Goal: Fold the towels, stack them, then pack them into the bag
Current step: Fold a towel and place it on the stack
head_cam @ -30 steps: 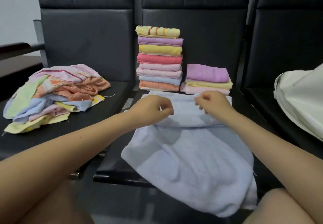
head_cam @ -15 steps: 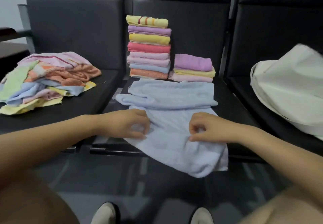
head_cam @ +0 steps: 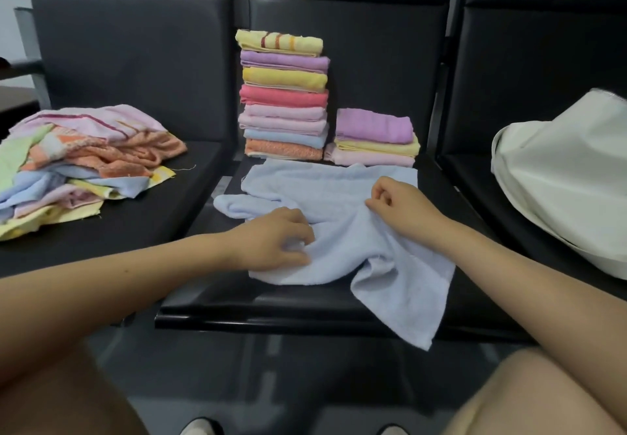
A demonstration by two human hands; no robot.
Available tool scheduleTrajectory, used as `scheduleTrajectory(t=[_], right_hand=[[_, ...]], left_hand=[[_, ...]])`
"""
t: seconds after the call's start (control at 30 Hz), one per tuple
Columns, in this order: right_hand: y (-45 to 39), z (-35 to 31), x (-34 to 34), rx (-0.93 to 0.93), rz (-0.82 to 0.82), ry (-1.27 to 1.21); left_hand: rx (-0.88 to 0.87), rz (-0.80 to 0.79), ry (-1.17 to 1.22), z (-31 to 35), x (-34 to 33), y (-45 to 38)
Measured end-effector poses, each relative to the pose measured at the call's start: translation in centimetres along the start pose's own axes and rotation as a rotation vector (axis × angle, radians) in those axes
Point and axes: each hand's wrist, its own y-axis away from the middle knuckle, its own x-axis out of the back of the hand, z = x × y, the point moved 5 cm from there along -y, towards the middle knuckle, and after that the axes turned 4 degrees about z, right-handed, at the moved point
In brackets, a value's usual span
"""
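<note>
So there's a row of black seats [head_cam: 203, 231] with a big white bag [head_cam: 563, 190] slumped on the one off beyond the right hand's knuckles, well apart from the fingers. A light blue towel [head_cam: 339, 210] is spread half-folded on the middle seat, its near corner drooping over the front edge below the right wrist. A messy pile of unfolded towels [head_cam: 81, 166] sits way out past the left hand's side. Just beyond the fingertips there's a tall stack of folded towels [head_cam: 283, 95], eight high, and a short stack [head_cam: 373, 139] of three touching it on the right. The left hand [head_cam: 274, 244] has its fingers curled and pinching a bunched bit of the blue towel. The right hand [head_cam: 397, 203] is curled too, fingertips pinching a fold of the same towel.
</note>
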Motion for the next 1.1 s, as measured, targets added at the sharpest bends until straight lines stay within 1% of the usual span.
scheduleTrajectory(t=[0.07,0.13,0.17,0.23,0.27,0.3,0.33,0.4,0.43,0.53,0.57,0.63,0.7,0.77,0.8,0.87,0.93,1.0,1.03,1.1], right_hand=[[-0.7,0.9,-0.6,-0.003,-0.018,0.043],[-1.3,1.6,-1.1,-0.006,-0.026,0.045],[-1.6,1.7,-1.3,-0.005,-0.020,0.036],[-2.2,1.7,-1.5,0.000,0.006,-0.008],[-2.4,1.6,-1.7,0.006,0.017,-0.027],[-2.6,1.3,-1.8,0.015,0.023,-0.035],[-2.8,1.1,-2.1,0.026,0.023,-0.031],[-3.1,0.6,-2.6,0.063,0.016,0.012],[-3.3,0.4,-2.8,0.083,0.008,0.042],[-3.8,0.3,-3.6,0.096,-0.021,0.109],[-4.0,0.4,-3.9,0.089,-0.026,0.129],[-4.3,0.6,-4.4,0.077,-0.030,0.170],[-4.5,0.6,-4.6,0.070,-0.024,0.180],[-4.6,0.3,-4.3,0.089,0.007,0.175],[-4.5,-0.1,-4.1,0.117,0.037,0.168],[-4.1,-1.3,-3.4,0.165,0.106,0.110],[-3.3,-2.9,-2.9,0.154,0.112,-0.034],[-2.2,-4.3,-3.1,0.079,-0.001,-0.138],[-1.5,-4.7,-3.6,0.044,-0.089,-0.097],[-0.1,-4.9,-4.8,0.045,-0.247,0.109]], left_hand=[[0.087,0.072,0.131,-0.8,0.3,-0.9],[0.254,0.130,0.283,-2.2,1.1,-1.6],[0.350,0.154,0.420,-2.9,1.5,-2.0],[0.500,0.250,0.784,-3.8,2.5,-2.7],[0.547,0.305,0.889,-4.2,3.0,-3.0],[0.576,0.342,0.922,-4.8,3.4,-3.3],[0.587,0.358,0.915,-5.4,3.7,-3.6],[0.592,0.351,0.824,-6.6,4.1,-3.8],[0.597,0.343,0.733,-7.3,4.2,-3.9],[0.559,0.312,0.264,-8.8,4.3,-4.3],[0.533,0.294,0.152,-9.0,4.0,-4.5],[0.527,0.243,0.044,-9.4,3.1,-4.9],[0.550,0.199,0.005,-10.0,2.5,-5.3],[0.518,0.214,-0.063,-10.1,2.7,-5.7],[0.482,0.275,-0.094,-9.9,3.3,-5.8],[0.393,0.449,-0.096,-9.4,4.9,-5.9],[0.303,0.570,-0.032,-8.3,6.5,-5.9],[0.241,0.586,0.037,-6.9,7.8,-5.9],[0.220,0.571,0.058,-6.3,8.1,-5.9],[0.163,0.510,0.091,-5.1,8.2,-5.7]])
